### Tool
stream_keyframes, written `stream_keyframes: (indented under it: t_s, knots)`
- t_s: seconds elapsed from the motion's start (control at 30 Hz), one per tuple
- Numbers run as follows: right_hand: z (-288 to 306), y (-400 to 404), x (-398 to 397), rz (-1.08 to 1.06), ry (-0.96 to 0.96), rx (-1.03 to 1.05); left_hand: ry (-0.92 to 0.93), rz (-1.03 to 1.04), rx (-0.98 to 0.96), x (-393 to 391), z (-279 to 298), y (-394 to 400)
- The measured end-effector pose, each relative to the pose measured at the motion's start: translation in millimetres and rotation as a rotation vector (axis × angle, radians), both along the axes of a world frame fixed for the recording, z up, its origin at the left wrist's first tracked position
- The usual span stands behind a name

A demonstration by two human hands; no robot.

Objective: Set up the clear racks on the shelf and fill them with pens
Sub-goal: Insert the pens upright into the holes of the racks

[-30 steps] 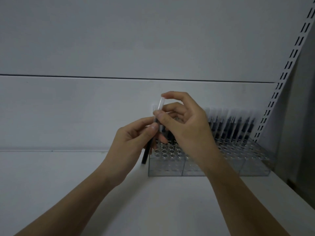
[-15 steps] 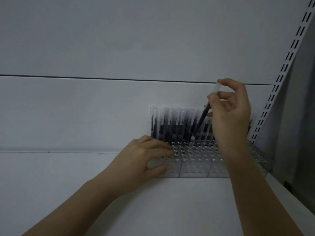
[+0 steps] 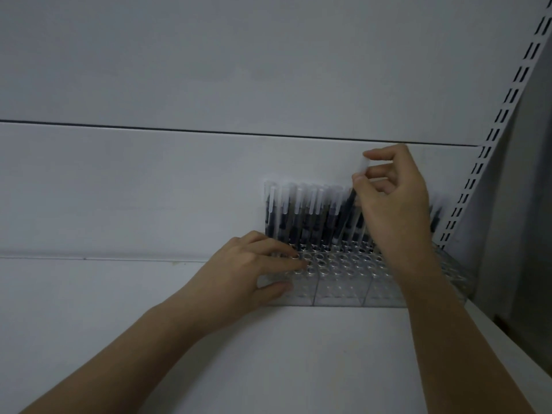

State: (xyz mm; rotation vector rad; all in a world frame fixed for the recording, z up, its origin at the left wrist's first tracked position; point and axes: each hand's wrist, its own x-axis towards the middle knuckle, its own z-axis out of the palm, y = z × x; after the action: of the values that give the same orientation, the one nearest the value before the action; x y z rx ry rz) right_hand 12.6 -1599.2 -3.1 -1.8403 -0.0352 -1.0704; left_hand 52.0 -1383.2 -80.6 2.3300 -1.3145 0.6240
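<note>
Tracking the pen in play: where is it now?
In the head view, the pen is right of centre, pinched by its clear cap in the right hand, tilted over the back rows of pens standing in the clear rack.

Clear racks of round holes are sitting side by side on a white shelf; capped black pens are standing upright along their back rows
</note>
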Motion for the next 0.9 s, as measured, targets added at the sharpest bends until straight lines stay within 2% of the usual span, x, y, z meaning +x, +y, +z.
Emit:
stream_keyframes:
  t_s: [0.43,0.63,0.73,0.9]
  knots:
    - [5.0,-3.4,-5.4,-0.12,0.038,-0.115,-0.025,-0.007,-0.015,3.0,-2.1,0.3]
    - [-8.4,7.4,1.1,-0.088,0.253,-0.252,-0.01,0.001,-0.011,3.1,-1.7,0.5]
    - [-7.7,5.9,4.6,-0.173,0.201,-0.32,-0.015,0.008,-0.005,2.0,-0.3,-1.0]
    - [-7.7,9.1,6.4,-0.261,0.089,-0.293,0.029,0.033,-0.025,-5.5,7.4,-5.0]
